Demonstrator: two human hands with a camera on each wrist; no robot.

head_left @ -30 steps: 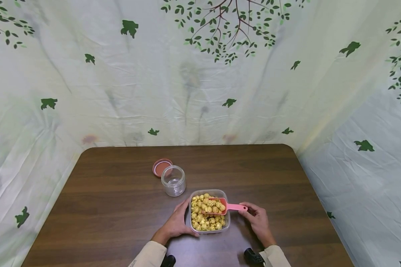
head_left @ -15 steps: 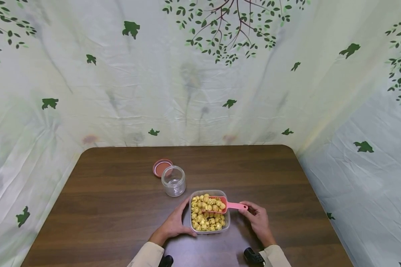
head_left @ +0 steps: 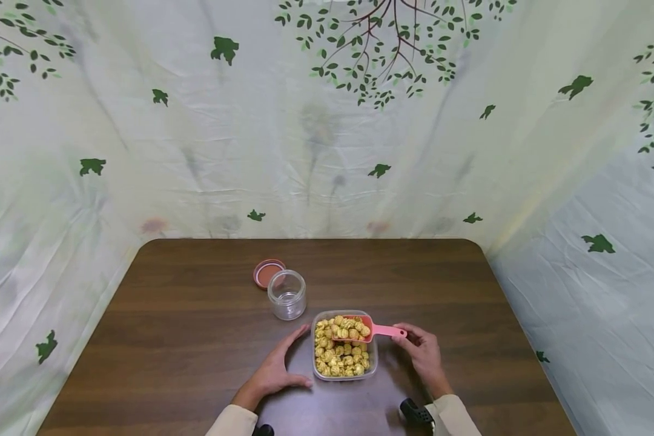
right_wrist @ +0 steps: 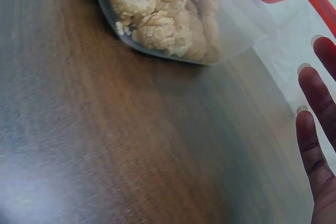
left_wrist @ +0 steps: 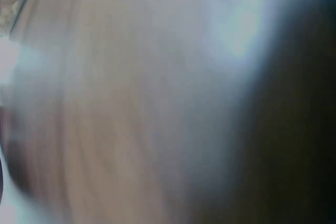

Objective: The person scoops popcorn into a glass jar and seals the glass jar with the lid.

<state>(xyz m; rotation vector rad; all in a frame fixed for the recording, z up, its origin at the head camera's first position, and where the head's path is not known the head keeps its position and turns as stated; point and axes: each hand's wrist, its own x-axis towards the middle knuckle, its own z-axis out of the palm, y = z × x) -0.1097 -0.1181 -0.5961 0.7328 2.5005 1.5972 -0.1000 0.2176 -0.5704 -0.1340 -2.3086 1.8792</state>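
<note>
In the head view my right hand (head_left: 424, 354) pinches the handle end of a pink scoop (head_left: 387, 330). The scoop, heaped with round golden popcorn (head_left: 350, 328), is held over the back part of a clear plastic container (head_left: 346, 378). More popcorn (right_wrist: 157, 17) fills the container, seen close in the right wrist view. Fingers (right_wrist: 318, 93) of the right hand show at that view's right edge, beneath the scoop's handle. Just left of the container, my left hand (head_left: 272, 370) is spread with thumb and fingers apart, holding nothing. The left wrist view is mostly blur.
Behind the container, to the left, stands an uncovered glass jar (head_left: 287, 297) with nothing in it. A red lid (head_left: 266, 274) lies partly behind the jar. The brown wooden table (head_left: 185, 327) ends at a printed white curtain (head_left: 196, 139).
My left hand has let go of the container and moved a little left. The loaded scoop has risen slightly, still in my right hand. The head view has shifted slightly.
</note>
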